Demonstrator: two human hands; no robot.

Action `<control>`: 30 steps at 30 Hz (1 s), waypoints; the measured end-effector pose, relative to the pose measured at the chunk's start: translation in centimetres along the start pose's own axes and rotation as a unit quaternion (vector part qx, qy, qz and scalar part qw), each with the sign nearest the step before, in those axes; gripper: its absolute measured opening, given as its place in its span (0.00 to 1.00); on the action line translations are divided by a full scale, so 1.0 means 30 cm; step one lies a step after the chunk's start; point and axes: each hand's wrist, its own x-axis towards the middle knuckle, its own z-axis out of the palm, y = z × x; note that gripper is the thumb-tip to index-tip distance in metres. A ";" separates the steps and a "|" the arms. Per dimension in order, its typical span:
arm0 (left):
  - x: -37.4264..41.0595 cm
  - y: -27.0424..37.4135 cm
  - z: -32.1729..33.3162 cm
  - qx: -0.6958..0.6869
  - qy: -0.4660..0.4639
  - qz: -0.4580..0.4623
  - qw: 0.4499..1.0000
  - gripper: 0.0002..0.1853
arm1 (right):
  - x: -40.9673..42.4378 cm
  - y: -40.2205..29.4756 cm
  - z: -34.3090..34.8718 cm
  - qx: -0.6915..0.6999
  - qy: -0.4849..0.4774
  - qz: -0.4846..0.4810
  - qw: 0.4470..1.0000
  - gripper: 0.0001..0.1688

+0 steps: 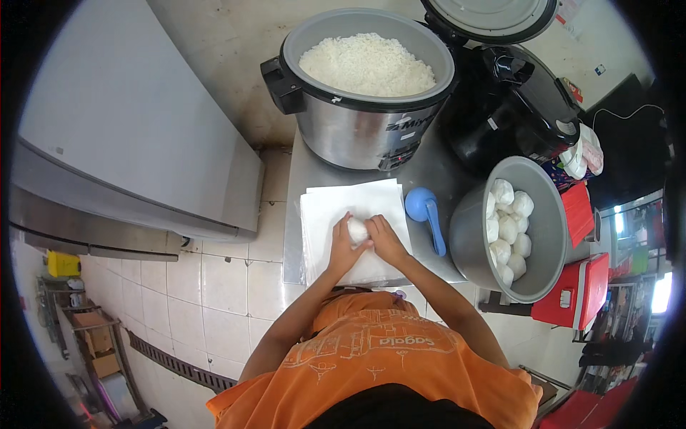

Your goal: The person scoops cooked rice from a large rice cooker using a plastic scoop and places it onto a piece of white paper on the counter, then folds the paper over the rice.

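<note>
Both hands close around one white wrapped ball of rice (357, 230), my left hand (343, 244) on its left side and my right hand (387, 240) on its right. Beneath them lies a stack of white paper sheets (348, 201) on a steel table. A blue rice scoop (423, 206) rests just right of the stack, its handle towards me. Behind the paper stands an open rice cooker (348, 134) filled with cooked white rice (370, 64). To the right, a deep grey pot (546, 241) holds several white wrapped balls (507, 229).
A black cooker (509, 112) stands at the back right, beside the raised round lid (493, 16). A large grey appliance (144, 128), perhaps a freezer, is left of the table. Beyond the pot sits a red cooler box (568, 295). A floor drain grate (177, 362) lies at lower left.
</note>
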 end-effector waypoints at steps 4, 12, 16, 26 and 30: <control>0.043 -0.008 0.010 -0.035 -0.049 -0.009 0.998 0.43 | -0.025 0.020 0.032 0.020 0.042 0.022 0.999 0.28; -0.004 -0.016 -0.055 0.117 -0.141 0.211 0.960 0.39 | -0.039 0.025 -0.031 -0.057 -0.011 -0.041 0.997 0.18; -0.028 -0.035 -0.062 0.157 -0.187 0.229 0.942 0.40 | -0.015 0.033 -0.055 -0.095 -0.007 -0.032 0.995 0.18; 0.129 0.048 0.047 0.233 -0.321 0.296 0.869 0.19 | -0.019 0.130 -0.053 0.090 0.224 0.211 0.947 0.24; 0.223 0.083 0.104 0.209 -0.291 0.260 0.897 0.17 | -0.124 0.055 -0.004 0.107 0.288 0.239 0.921 0.15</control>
